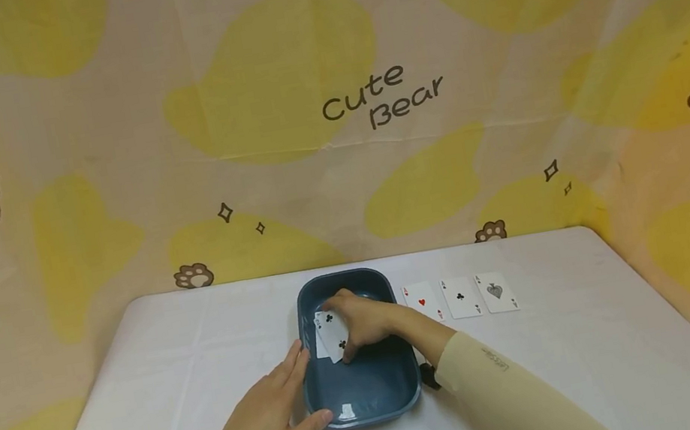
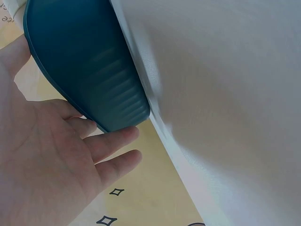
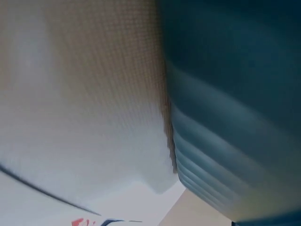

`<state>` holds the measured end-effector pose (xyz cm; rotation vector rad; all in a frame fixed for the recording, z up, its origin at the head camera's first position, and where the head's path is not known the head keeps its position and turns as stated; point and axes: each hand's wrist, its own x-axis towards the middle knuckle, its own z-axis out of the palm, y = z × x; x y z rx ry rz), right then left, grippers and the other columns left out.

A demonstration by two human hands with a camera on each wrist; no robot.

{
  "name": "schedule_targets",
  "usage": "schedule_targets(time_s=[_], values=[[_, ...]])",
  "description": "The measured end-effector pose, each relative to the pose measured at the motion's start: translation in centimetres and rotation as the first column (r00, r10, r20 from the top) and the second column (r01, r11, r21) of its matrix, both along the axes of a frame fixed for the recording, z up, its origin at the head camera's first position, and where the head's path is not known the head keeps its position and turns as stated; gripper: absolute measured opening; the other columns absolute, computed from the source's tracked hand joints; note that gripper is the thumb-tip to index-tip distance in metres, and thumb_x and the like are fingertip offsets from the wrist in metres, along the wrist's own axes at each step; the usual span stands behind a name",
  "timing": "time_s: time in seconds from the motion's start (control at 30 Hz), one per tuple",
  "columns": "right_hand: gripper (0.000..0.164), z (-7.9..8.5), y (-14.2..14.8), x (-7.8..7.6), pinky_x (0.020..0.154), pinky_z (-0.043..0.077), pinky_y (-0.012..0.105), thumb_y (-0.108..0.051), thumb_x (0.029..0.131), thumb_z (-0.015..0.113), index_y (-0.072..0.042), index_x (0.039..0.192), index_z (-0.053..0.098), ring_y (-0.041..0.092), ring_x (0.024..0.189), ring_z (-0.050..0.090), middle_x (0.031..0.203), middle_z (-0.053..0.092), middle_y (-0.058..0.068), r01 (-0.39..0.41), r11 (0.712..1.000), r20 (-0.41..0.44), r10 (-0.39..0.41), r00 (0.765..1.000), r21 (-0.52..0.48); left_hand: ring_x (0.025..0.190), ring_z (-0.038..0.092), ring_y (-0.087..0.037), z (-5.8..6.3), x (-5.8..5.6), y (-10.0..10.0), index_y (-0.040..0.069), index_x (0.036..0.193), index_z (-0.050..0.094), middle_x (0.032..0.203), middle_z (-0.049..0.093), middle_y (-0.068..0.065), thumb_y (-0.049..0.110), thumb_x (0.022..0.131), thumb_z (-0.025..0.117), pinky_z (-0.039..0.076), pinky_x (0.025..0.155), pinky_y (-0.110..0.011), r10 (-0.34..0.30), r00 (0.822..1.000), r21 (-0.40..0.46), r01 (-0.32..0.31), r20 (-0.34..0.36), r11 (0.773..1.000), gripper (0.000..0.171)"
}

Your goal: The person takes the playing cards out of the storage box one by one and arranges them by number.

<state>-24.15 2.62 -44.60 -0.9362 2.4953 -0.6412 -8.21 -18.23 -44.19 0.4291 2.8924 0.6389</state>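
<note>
A dark blue rectangular tray (image 1: pixel 364 394) stands on the white table. Inside it, at the left, lie playing cards, the upper one a white card with black clubs (image 1: pixel 336 338). My right hand (image 1: pixel 365 318) reaches over the tray's right rim and pinches that clubs card, thumb at its near end and fingers at its far end. Part of another card (image 1: pixel 322 348) shows beneath it. My left hand (image 1: pixel 268 410) touches the tray's left side with fairly straight fingers. In the left wrist view, its fingertips (image 2: pixel 127 135) meet the tray's outer wall (image 2: pixel 89 56). The right wrist view does not show the hand.
To the right of the tray, three cards lie face up in a row: an ace of hearts (image 1: pixel 422 302), an ace of clubs (image 1: pixel 461 297) and an ace of spades (image 1: pixel 496 291). A small black object (image 1: pixel 429 376) is partly hidden by the right sleeve. Behind hangs a patterned cloth (image 1: pixel 268 83).
</note>
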Motion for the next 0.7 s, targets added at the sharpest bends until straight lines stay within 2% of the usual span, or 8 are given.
schedule_targets(time_s=[0.2,0.5,0.7], values=[[0.096,0.8,0.5,0.2,0.104,0.049,0.034,-0.017,0.069,0.099,-0.007,0.151,0.051,0.019,0.115,0.056,0.144,0.052,0.012,0.015,0.999,0.014,-0.014,1.0,-0.046,0.145,0.048,-0.037,0.1,-0.1,0.1,0.01,0.164,0.035,0.172,0.027,-0.004,0.072,0.09,0.066,0.045,0.112,-0.058,0.011,1.0,-0.009,-0.01,0.027,1.0,0.102],[0.096,2.1,1.9,0.8,0.089,0.051,0.03,-0.019,0.071,0.098,-0.004,0.152,0.049,0.018,0.101,0.056,0.138,0.054,0.012,0.004,0.988,0.019,-0.001,1.0,-0.152,0.146,0.047,-0.036,0.1,0.0,0.1,0.01,0.164,0.035,0.172,0.026,-0.003,0.069,0.091,0.068,0.043,0.114,-0.057,0.009,1.0,0.001,-0.009,0.022,1.0,0.099],[0.096,2.7,3.0,1.2,0.093,0.051,0.036,-0.025,0.073,0.097,-0.008,0.154,0.048,0.021,0.106,0.055,0.142,0.052,0.01,0.035,0.978,0.058,-0.023,0.998,-0.207,0.145,0.047,-0.036,0.0,0.0,0.1,0.009,0.164,0.036,0.172,0.026,-0.003,0.068,0.091,0.068,0.044,0.114,-0.057,0.013,1.0,-0.005,-0.013,0.017,1.0,0.099]])
